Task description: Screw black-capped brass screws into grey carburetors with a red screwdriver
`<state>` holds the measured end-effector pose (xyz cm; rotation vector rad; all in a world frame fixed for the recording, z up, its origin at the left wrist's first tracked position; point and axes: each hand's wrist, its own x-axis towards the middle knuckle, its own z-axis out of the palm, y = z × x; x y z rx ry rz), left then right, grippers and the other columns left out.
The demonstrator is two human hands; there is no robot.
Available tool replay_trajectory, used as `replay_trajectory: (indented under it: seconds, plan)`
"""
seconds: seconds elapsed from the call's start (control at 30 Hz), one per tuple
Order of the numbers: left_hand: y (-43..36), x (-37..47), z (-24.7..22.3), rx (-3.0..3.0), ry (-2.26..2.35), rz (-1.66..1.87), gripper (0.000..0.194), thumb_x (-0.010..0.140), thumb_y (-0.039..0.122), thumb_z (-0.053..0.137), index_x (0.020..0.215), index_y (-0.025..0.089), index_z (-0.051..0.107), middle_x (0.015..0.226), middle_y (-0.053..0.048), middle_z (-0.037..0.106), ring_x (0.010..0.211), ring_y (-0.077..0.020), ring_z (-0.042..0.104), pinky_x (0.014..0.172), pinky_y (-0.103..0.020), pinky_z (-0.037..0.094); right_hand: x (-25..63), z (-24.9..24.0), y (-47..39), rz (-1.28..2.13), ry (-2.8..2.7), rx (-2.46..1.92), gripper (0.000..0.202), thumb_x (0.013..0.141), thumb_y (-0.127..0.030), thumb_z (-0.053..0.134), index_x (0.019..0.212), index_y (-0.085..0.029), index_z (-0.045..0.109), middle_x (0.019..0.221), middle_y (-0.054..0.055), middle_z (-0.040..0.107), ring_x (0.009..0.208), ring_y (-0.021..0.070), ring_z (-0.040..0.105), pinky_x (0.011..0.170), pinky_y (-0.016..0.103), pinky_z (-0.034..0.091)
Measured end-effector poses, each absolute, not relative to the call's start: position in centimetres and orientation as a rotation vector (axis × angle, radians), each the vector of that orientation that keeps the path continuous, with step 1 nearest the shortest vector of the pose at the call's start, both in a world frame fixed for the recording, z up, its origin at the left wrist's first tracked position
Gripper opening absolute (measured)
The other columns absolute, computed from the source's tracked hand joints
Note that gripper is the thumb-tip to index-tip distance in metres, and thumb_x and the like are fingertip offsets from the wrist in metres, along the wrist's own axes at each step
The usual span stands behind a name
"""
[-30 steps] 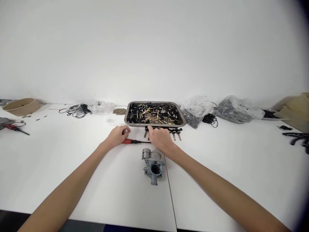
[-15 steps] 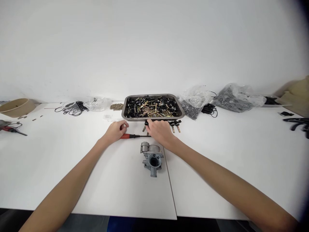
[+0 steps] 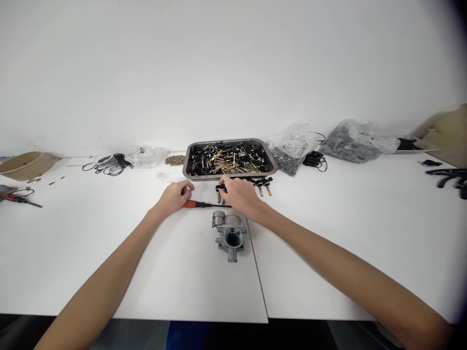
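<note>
My left hand [image 3: 175, 195] rests on the table with its fingers curled, beside the red handle of a screwdriver [image 3: 190, 204]; what its fingers hold, if anything, is hidden. The screwdriver's shaft points right, toward my right hand [image 3: 239, 194]. That hand's fingers are bent down over a row of small black-topped brass parts [image 3: 260, 186] in front of the metal tray. Whether it grips one cannot be made out. A grey metal carburetor [image 3: 232, 236] lies nearer me, below my right hand. The tray [image 3: 229, 177] holds many black and brass parts.
Left of the tray are a pile of small brass pieces [image 3: 175, 160], black rings [image 3: 114, 165] and a tan bowl [image 3: 27, 165]. Plastic bags of parts [image 3: 353, 142] and black cords [image 3: 314, 160] lie to its right. Red-handled pliers [image 3: 16, 197] are at far left, black tools [image 3: 450, 177] at far right.
My right hand has shifted slightly, showing more of the black-topped part by its fingertips. The view has tilted a little; my left hand stays by the screwdriver handle.
</note>
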<state>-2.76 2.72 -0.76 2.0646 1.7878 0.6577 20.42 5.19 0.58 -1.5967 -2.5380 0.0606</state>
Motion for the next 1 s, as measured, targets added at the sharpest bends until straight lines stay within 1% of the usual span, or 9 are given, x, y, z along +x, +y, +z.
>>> replay_trajectory:
  seconds: [0.1,0.27,0.4,0.47,0.53,0.63,0.7,0.8,1.0]
  plan:
    - [2.7,-2.8,-0.7,2.071,1.789,0.652,0.019,0.081,0.024,0.047,0.088,0.019,0.064,0.059,0.002,0.053,0.057,-0.0141,0.045,0.060,-0.028,0.034,20.5,0.7,5.2,0.117,-2.545,-1.575,0.026,0.097,-0.032,0.045,0.116,-0.020,0.058,0.088,0.006,0.069,0.077,0.0205,0.064,0.062,0.026,0.035]
    - [2.7,-2.9,-0.9,2.096,1.772,0.654,0.019,0.082,0.023,0.047,0.088,0.018,0.064,0.058,0.003,0.052,0.056,-0.0136,0.045,0.060,-0.028,0.034,20.6,0.6,5.5,0.160,-2.539,-1.565,0.024,0.097,-0.031,0.047,0.109,-0.019,0.064,0.091,0.007,0.069,0.081,0.0223,0.064,0.064,0.027,0.035]
    - [2.4,-2.7,-0.5,2.145,1.737,0.705,0.022,0.087,0.023,0.044,0.094,0.018,0.063,0.061,0.002,0.054,0.057,-0.0136,0.046,0.061,-0.028,0.037,20.7,0.7,5.7,0.201,-2.527,-1.507,0.022,0.097,-0.032,0.051,0.105,-0.018,0.066,0.089,0.006,0.069,0.078,0.0208,0.063,0.062,0.026,0.033]
    - [2.1,-2.5,-0.1,2.188,1.722,0.766,0.023,0.089,0.024,0.043,0.099,0.018,0.063,0.074,-0.001,0.060,0.066,-0.0148,0.051,0.067,-0.029,0.040,20.7,1.0,5.6,0.219,-2.513,-1.452,0.021,0.097,-0.031,0.051,0.106,-0.019,0.066,0.085,0.005,0.069,0.076,0.0191,0.062,0.060,0.026,0.030]
    - [1.8,-2.0,0.5,2.263,1.680,0.846,0.022,0.090,0.025,0.044,0.102,0.018,0.062,0.087,-0.005,0.061,0.080,-0.0166,0.055,0.076,-0.030,0.043,20.8,1.3,5.5,0.232,-2.488,-1.385,0.021,0.097,-0.031,0.052,0.108,-0.019,0.065,0.079,0.003,0.068,0.074,0.0175,0.062,0.059,0.025,0.028]
    - [1.2,-1.1,1.2,2.409,1.527,0.951,0.023,0.093,0.026,0.048,0.112,0.019,0.059,0.095,-0.006,0.060,0.092,-0.0176,0.055,0.085,-0.032,0.045,20.8,1.8,5.2,0.238,-2.453,-1.271,0.023,0.098,-0.032,0.053,0.113,-0.020,0.065,0.074,0.001,0.067,0.072,0.0151,0.061,0.061,0.025,0.028]
    - [0.8,-0.5,1.4,2.456,1.432,0.987,0.029,0.094,0.030,0.051,0.121,0.020,0.055,0.101,-0.007,0.061,0.095,-0.0177,0.056,0.087,-0.033,0.046,20.7,2.0,5.0,0.238,-2.443,-1.196,0.025,0.098,-0.034,0.053,0.117,-0.020,0.065,0.078,0.000,0.069,0.074,0.0136,0.061,0.064,0.024,0.030]
    - [0.5,0.1,1.5,2.456,1.365,0.999,0.035,0.094,0.031,0.054,0.128,0.022,0.052,0.106,-0.007,0.061,0.094,-0.0174,0.057,0.086,-0.033,0.049,20.7,2.1,4.8,0.258,-2.425,-1.060,0.026,0.099,-0.033,0.053,0.118,-0.021,0.065,0.085,0.000,0.070,0.074,0.0108,0.060,0.067,0.023,0.032]
    - [0.6,0.4,1.4,2.433,1.316,1.125,0.024,0.092,0.030,0.058,0.115,0.021,0.061,0.098,-0.005,0.065,0.081,-0.0137,0.057,0.077,-0.028,0.050,20.5,2.6,4.3,0.354,-2.376,-0.866,0.023,0.098,-0.030,0.054,0.114,-0.019,0.066,0.082,-0.001,0.068,0.063,0.0084,0.052,0.065,0.021,0.031]
